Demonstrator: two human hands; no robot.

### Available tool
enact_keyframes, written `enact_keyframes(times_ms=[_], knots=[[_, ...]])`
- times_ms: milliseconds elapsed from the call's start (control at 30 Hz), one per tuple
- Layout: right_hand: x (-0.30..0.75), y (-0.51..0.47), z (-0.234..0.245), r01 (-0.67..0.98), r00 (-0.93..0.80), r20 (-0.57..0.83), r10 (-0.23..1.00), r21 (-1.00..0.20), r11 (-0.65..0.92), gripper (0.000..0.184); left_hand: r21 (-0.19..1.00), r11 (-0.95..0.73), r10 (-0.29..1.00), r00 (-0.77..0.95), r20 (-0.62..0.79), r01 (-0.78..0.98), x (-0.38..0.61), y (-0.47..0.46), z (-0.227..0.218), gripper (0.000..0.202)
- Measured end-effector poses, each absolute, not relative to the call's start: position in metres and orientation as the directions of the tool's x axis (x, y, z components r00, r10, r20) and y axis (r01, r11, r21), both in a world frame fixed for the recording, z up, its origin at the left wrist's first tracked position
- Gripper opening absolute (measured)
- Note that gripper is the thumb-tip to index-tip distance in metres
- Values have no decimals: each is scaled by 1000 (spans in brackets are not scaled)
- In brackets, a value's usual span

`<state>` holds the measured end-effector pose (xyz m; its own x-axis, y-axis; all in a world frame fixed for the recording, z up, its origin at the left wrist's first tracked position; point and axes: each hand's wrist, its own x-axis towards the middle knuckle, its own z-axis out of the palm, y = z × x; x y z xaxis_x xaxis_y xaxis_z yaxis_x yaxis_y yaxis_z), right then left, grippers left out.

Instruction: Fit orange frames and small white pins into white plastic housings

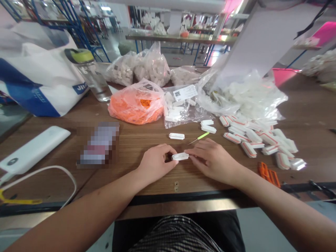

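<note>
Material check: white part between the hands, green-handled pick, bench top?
The white part looks like moulded plastic: smooth, lightly glossy, though the view can't exclude ceramic. The pick seems to have a matte green plastic handle and a thin steel shaft. The bench top looks like wood or wood-grain laminate: brown streaky grain, slight sheen.

Bright, even indoor light, apparently from overhead. Only faint soft shadows under the left hand (157, 164) and right hand (214, 161). The white plastic part (180, 156) between them is reasonably sharp. Glare on the clear plastic bag (244, 94) and far bench top (181, 38); background soft, partly washed out. Strong wide-angle bending toward the frame edges, tabletop (126, 148) included. Mosaic-blurred patch (98, 144) hides detail left of the hands.
</note>
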<state>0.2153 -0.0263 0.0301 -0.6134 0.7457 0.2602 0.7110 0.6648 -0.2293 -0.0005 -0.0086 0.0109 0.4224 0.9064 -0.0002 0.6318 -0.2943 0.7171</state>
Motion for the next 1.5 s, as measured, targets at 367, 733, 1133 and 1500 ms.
enact_keyframes(times_ms=[367,733,1133,1500], knots=[[199,-44,14,726,-677,353,646,176,664,29,692,-316,906,423,16,650,-2,-7,7,11],[209,-38,8,731,-633,383,673,9,682,29,702,-361,886,461,52,614,-3,-8,9,10],[301,-54,33,949,-2,293,956,-300,94,22,682,-345,888,461,13,645,-4,-4,9,11],[281,5,29,901,87,-102,991,-417,-122,46,670,-367,882,471,29,646,-3,-5,11,10]])
